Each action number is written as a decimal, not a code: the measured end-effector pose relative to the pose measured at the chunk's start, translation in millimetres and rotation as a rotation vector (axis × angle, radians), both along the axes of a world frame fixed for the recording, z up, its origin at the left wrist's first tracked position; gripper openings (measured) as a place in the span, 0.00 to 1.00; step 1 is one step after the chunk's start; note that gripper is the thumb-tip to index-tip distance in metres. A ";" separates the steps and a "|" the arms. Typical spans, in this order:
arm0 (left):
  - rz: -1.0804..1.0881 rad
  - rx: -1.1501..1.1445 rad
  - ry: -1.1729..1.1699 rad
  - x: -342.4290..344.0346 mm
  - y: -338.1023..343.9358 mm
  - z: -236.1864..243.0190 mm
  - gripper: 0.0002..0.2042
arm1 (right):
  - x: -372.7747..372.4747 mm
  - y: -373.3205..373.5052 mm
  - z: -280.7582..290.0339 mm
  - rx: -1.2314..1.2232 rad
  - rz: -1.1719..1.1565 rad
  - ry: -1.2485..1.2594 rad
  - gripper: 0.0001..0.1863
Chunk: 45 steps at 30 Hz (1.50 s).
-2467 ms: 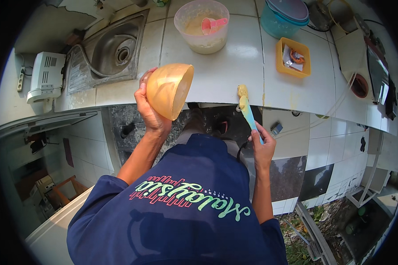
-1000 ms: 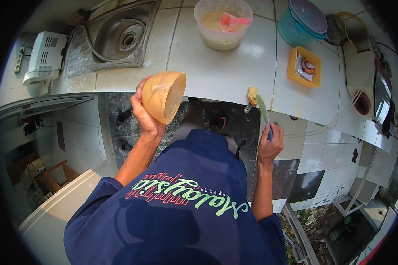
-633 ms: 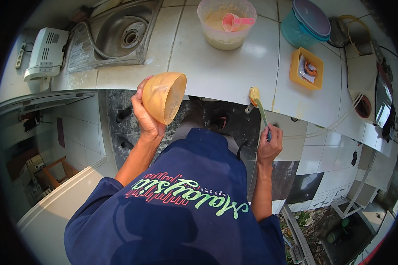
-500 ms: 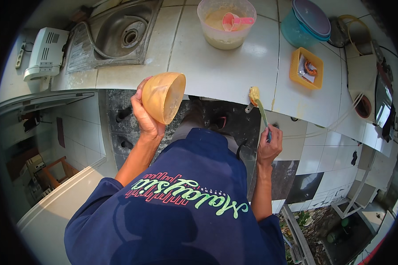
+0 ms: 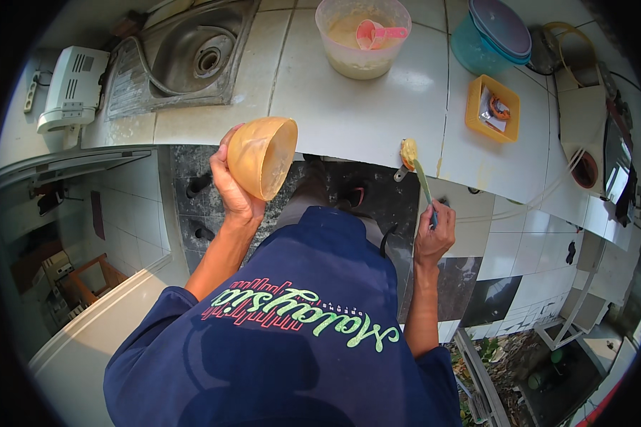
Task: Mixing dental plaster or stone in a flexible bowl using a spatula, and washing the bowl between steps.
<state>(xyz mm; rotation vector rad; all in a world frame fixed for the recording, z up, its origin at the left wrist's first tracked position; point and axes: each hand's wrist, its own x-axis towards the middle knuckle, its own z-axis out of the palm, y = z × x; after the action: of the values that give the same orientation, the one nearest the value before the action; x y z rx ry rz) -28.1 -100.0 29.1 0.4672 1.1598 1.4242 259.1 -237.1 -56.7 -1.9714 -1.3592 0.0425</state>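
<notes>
My left hand (image 5: 228,178) grips a yellow bowl (image 5: 249,160) from its left side. The bowl is tilted, its opening facing right, with a pale residue on the inner wall. In my right hand (image 5: 436,233) is the handle of a green spatula (image 5: 423,183), its head pointing up and away from me. A lump of yellowish paste (image 5: 408,152) coats that head, near the counter's front edge. Bowl and spatula are apart. Beyond them, a translucent tub (image 5: 360,67) with pale batter inside stands on the counter; a pink measuring cup (image 5: 370,34) rests in it.
The white tiled counter (image 5: 292,99) spans the far side. A metal sink (image 5: 171,64) is set into it at left. Toward the right stand a teal lidded container (image 5: 477,50) and a yellow tray (image 5: 493,135) holding small items. A white appliance (image 5: 71,89) is at far left.
Almost nothing differs. The view has shifted very slightly; both hands keep their holds on the bowl and the spatula.
</notes>
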 end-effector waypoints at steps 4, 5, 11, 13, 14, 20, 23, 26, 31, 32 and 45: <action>0.003 -0.007 0.000 0.2 -1.0 0.7 0.25 | 0.6 2.5 -1.3 -0.014 0.007 -0.001 0.11; 0.002 -0.001 -0.021 -0.9 -1.2 0.2 0.24 | 1.5 3.7 -2.2 -0.023 0.018 -0.002 0.11; 0.009 0.003 -0.038 -4.1 -1.4 -0.6 0.23 | 0.6 1.3 -1.0 -0.027 0.017 0.002 0.10; 0.011 0.005 -0.044 -4.4 -1.3 -0.3 0.23 | 0.2 1.3 -0.7 -0.030 0.014 0.005 0.10; 0.017 0.001 -0.047 -3.9 -1.3 0.1 0.22 | -0.3 1.2 -0.9 -0.032 0.010 0.009 0.10; 0.044 -0.014 -0.043 -4.5 -1.2 -0.6 0.22 | -2.2 1.6 1.6 -0.046 -0.026 0.046 0.07; 0.042 -0.016 -0.034 -5.0 -1.9 0.5 0.22 | -1.4 2.4 0.4 -0.093 -0.027 0.047 0.07; 0.052 -0.022 -0.026 -5.6 -1.2 -0.2 0.22 | -2.5 0.5 5.0 -0.101 -0.035 0.074 0.07; 0.061 -0.028 -0.012 -4.4 -1.1 1.9 0.21 | -2.8 -1.0 4.7 -0.073 -0.033 0.062 0.07; 0.062 -0.032 -0.011 -3.8 -0.6 2.2 0.21 | -3.0 -0.2 5.0 -0.086 -0.038 0.076 0.07; 0.066 -0.043 0.001 -1.3 4.4 3.8 0.21 | 1.6 14.7 2.4 0.024 -0.023 -0.005 0.09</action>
<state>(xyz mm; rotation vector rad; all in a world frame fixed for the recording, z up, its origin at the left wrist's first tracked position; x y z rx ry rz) -29.3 -95.7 32.8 0.4027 1.2144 1.4528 260.7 -222.4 -54.3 -1.9680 -1.3346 0.0104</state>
